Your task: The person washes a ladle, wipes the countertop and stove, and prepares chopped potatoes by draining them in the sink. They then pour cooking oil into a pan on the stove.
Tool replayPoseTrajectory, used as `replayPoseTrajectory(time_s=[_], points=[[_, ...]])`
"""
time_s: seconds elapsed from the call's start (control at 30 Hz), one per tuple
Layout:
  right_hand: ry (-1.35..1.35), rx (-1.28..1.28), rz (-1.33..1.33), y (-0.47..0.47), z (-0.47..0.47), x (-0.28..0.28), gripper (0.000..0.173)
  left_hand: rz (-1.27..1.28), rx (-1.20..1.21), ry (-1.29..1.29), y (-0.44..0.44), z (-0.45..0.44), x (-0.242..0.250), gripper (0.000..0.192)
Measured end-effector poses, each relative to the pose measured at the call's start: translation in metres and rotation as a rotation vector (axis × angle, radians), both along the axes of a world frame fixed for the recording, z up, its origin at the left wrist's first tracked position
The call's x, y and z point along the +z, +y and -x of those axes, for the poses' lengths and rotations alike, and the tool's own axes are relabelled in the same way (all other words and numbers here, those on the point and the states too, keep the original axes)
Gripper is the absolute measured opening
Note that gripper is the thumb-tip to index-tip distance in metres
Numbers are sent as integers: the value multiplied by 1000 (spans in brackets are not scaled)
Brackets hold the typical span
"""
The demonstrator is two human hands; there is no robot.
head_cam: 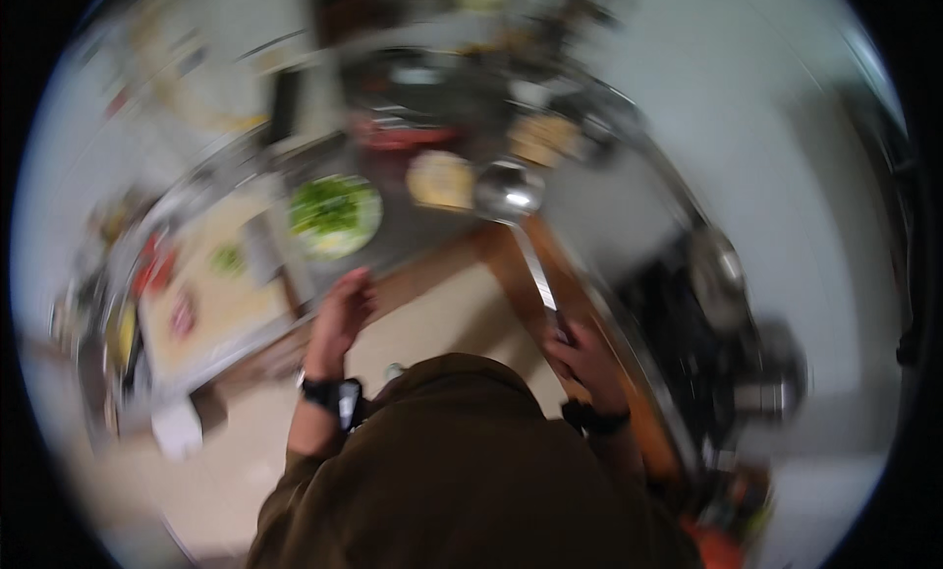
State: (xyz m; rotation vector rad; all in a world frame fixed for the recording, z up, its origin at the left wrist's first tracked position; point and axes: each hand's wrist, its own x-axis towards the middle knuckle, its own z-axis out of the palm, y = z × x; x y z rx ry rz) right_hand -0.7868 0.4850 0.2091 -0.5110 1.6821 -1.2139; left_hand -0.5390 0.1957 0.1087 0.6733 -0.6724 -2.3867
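Observation:
My right hand [586,359] is closed around the dark handle of a metal ladle [510,191], whose shiny round bowl points away from me, near a pale yellow round item [440,180]. Blur hides whether the bowl holds anything. My left hand [345,307] is raised at the counter's front edge with nothing seen in it; its fingers look loosely curled and blurred. Just beyond it sits a plate of chopped greens [335,215]. On the left, a cutting board [214,296] bears a cleaver-like blade [261,248], a little chopped green and a reddish piece of food.
A dark stove [663,311] lies along the right counter, with a metal pan or lid [718,278] behind it. Farther back are a red item [405,135] and a tan block-like item [544,139]. Red items [155,264] lie beside the board. A wooden edge [545,263] borders the right counter.

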Motion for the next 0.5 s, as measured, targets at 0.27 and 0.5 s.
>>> replayPoseTrajectory(time_s=[0.27, 0.5], points=[[370, -574, 26, 209, 65, 5, 17, -14, -354, -104, 113, 155, -10, 10], [1322, -693, -504, 298, 165, -28, 43, -5, -479, -232, 190, 209, -4, 10]])
